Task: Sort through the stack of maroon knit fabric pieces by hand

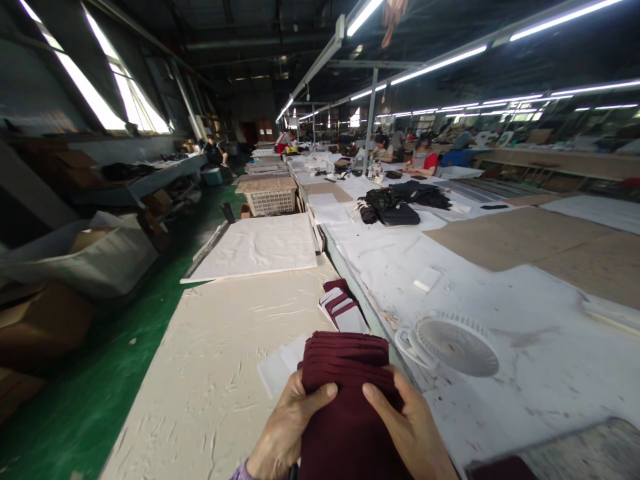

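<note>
A: Grip?
B: Left hand (286, 419) and right hand (414, 421) clasp the maroon fabric stack (346, 407), 1 per side, thumbs on top.
A: Stack's position?
B: By right edge of cream table (200, 360); white fan (457, 343) to its right.

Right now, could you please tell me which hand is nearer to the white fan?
Right: the right hand holds the maroon fabric stack on the side toward the white fan, without touching the fan; the left hand holds the opposite side, farther away.

Cream table (225, 347): maroon-white pieces (345, 310), white sheets (281, 363).
</note>
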The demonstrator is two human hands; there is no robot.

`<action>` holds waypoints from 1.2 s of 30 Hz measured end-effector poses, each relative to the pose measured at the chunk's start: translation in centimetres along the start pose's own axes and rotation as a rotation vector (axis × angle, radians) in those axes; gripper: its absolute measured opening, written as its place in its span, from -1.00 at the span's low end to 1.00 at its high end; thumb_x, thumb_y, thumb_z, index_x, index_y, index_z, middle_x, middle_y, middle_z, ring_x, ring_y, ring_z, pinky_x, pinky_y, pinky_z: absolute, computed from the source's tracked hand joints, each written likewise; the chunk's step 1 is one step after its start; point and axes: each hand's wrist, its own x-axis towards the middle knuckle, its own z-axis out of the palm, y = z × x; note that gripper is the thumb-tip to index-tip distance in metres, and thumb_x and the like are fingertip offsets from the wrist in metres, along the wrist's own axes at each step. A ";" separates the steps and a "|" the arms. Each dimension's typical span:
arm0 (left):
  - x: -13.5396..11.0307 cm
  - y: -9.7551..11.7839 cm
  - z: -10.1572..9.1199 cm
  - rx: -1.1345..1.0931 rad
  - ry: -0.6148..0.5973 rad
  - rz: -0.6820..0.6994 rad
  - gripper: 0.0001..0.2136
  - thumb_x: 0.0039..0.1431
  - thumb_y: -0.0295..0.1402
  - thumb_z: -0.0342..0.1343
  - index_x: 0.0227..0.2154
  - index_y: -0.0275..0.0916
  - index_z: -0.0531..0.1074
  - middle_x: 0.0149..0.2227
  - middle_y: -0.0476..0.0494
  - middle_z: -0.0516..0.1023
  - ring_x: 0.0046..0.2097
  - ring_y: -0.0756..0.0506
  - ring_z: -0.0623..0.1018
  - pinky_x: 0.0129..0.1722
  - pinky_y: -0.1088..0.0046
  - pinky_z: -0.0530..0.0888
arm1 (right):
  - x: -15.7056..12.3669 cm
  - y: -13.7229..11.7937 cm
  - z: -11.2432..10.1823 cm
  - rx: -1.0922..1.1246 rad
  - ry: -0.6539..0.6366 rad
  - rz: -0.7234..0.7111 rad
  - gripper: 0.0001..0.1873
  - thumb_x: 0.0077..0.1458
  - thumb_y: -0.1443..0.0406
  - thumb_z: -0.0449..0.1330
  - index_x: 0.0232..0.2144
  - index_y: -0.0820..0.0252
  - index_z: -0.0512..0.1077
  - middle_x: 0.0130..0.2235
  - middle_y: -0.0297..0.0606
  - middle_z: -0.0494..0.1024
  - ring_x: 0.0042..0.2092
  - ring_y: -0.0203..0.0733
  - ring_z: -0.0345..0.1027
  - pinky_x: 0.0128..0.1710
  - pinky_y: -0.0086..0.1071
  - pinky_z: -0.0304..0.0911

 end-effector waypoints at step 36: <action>-1.1 1.2 -0.9 0.128 -0.078 -0.033 -0.77 -0.11 -0.38 0.32 -0.31 -0.28 0.58 -0.36 -0.21 0.64 -0.36 -0.12 0.60 -0.27 0.43 0.47 | -0.8 0.5 -1.0 0.204 -0.108 0.068 -0.64 0.01 0.07 0.19 -0.18 0.09 0.34 -0.32 -0.27 0.48 -0.23 -0.13 0.40 -0.24 -0.32 0.34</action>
